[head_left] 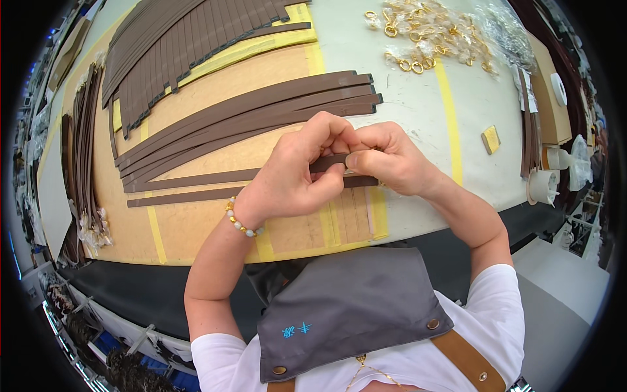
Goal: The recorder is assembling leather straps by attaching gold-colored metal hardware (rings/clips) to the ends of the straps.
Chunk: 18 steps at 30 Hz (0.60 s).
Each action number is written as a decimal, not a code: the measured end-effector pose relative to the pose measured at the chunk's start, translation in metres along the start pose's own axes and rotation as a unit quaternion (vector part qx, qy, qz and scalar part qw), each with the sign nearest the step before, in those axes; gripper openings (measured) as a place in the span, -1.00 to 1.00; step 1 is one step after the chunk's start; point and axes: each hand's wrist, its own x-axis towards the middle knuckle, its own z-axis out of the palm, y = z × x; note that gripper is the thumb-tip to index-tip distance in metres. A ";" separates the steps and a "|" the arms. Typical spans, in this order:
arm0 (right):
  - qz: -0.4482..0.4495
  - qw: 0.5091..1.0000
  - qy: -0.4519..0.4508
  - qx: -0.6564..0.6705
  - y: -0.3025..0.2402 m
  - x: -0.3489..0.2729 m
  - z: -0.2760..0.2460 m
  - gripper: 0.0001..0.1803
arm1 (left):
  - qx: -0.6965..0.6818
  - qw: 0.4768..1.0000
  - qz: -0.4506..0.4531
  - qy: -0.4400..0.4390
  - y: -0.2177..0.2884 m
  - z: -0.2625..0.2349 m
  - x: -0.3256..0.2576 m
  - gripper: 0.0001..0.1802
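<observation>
A long brown strap (pixel 202 179) runs from the left across the table into my hands. My left hand (pixel 297 166), with a beaded bracelet at its wrist, is closed around the strap close to its right end. Thumb and fingers of my right hand (pixel 395 160) pinch that end, and the fingertips of both hands meet there. Whatever else the fingertips may hold is hidden. Another brown strap (pixel 173 198) lies just below, passing under my hands. Beyond them is a loose bundle of brown straps (pixel 255 114) with dark ends.
A large fan of brown straps (pixel 189 42) covers the far left. Gold clasps in clear wrapping (pixel 434 32) are heaped at the far right. A small yellow block (pixel 490 139) sits right of my hands. More straps hang at the left (pixel 85 150) and right (pixel 529 130) edges.
</observation>
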 end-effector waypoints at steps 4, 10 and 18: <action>0.000 0.986 -0.048 -0.159 -0.028 0.000 -0.015 -0.80 | -0.036 0.999 -0.025 -0.002 -0.003 0.001 -0.002 -0.64; -0.130 0.877 0.271 -0.375 -0.031 0.028 -0.092 -0.76 | 0.207 0.973 -0.060 -0.080 0.013 0.009 0.010 -0.63; -0.011 0.823 0.306 -0.479 -0.020 0.030 -0.105 -0.66 | 0.454 0.890 0.042 0.015 -0.014 0.003 0.045 -0.80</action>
